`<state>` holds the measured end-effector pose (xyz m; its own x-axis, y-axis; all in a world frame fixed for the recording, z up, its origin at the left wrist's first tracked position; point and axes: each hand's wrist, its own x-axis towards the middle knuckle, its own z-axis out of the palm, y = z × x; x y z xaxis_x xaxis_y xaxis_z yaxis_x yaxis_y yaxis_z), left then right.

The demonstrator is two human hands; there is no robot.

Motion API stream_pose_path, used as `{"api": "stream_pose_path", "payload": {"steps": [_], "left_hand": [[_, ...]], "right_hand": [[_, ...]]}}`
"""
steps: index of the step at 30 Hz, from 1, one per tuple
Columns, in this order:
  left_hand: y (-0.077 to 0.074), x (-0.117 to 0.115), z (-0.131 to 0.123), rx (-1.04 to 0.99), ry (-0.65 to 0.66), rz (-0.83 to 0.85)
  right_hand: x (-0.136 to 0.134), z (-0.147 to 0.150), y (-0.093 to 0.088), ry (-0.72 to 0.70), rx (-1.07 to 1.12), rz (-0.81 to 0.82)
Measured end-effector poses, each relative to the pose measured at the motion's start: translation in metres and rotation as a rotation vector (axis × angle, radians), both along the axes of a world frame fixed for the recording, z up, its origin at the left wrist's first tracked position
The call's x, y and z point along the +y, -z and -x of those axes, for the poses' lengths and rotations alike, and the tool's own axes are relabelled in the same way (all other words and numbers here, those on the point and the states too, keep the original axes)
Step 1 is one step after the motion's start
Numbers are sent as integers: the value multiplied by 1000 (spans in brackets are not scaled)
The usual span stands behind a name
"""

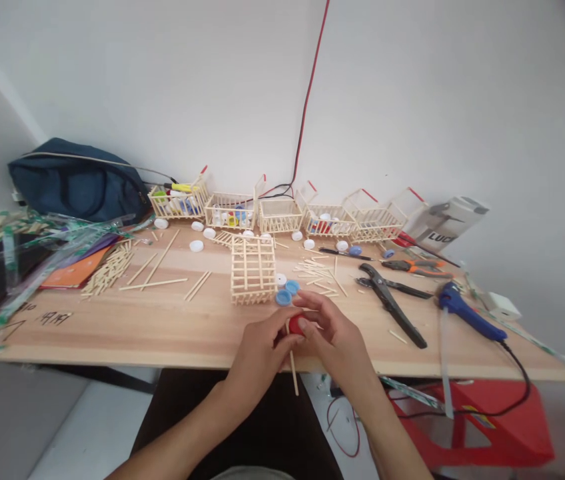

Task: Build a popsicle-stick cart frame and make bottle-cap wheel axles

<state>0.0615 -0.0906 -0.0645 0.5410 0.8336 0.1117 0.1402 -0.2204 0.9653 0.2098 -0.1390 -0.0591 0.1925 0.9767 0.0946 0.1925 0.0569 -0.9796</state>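
Note:
Close to the table's front edge, my left hand (265, 343) pinches a thin wooden stick (293, 375) that points down past the edge. My right hand (333, 331) is closed on a red bottle cap (296, 324), its thumb on the cap's face. Stick and cap meet between the two hands; whether they are joined is hidden by the fingers. Just beyond my hands lie two blue caps (283, 297) and a white cap (280, 280). To their left a small slatted basket (252, 270) made of sticks rests on the table.
A row of stick-built carts (280, 217) with cap wheels lines the wall. At right lie a black-handled cutter (393, 307), orange pliers (420, 267) and a blue glue gun (467, 313). Loose sticks (110, 268) and a blue bag (80, 180) are at left.

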Motion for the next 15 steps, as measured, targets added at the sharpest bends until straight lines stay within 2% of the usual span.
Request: {"api": "stream_pose_path", "payload": {"steps": [2, 6, 10, 12, 15], "left_hand": [[-1, -3, 1, -2, 4, -6], [-1, -12, 6, -103, -50, 87], [-3, -23, 11, -202, -128, 139], [-4, -28, 12, -242, -137, 157], [-5, -34, 15, -319, -125, 201]], "right_hand": [[-4, 0, 2, -6, 29, -21], [-15, -1, 3, 19, -5, -43], [-34, 13, 4, -119, 4, 83], [-43, 23, 5, -181, -49, 130], [-56, 32, 6, -117, -228, 84]]}}
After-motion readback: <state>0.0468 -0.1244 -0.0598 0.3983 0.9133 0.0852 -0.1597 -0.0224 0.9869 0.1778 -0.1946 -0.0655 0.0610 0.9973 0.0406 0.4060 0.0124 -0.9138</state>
